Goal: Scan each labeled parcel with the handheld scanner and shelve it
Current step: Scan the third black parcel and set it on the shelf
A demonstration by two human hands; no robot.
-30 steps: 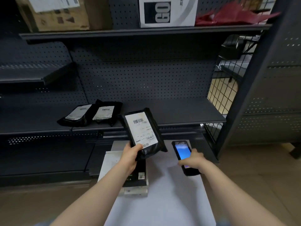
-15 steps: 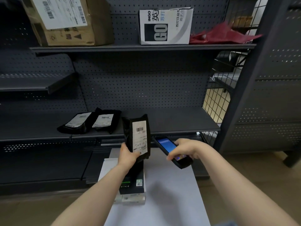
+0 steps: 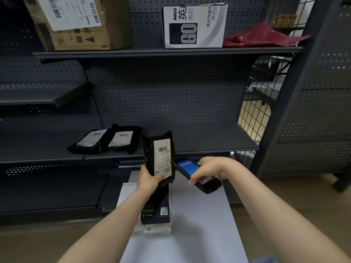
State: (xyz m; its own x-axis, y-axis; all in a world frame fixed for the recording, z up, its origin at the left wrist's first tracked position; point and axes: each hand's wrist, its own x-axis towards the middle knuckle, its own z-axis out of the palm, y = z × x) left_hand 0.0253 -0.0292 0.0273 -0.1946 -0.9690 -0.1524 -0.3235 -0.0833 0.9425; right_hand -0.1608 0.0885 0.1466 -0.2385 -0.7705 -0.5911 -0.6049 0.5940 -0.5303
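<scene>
My left hand (image 3: 148,179) grips the lower edge of a black parcel (image 3: 158,154) and holds it upright, its white barcode label turned to the right. My right hand (image 3: 210,168) holds the black handheld scanner (image 3: 193,174), screen lit blue. The scanner's top end points at the label and almost touches it. Two more black labeled parcels (image 3: 106,141) lie flat on the grey middle shelf (image 3: 209,143) to the left.
A white table (image 3: 199,224) lies below my arms with a black box (image 3: 155,209) stacked on white boxes. On the upper shelf stand a brown carton (image 3: 79,25), a white printed box (image 3: 193,25) and red wrapping (image 3: 264,37). A wire grid panel (image 3: 254,111) closes the right side.
My right hand lifted the scanner off the table and tilted its top end up against the label. My left hand turned the parcel so its label faces right.
</scene>
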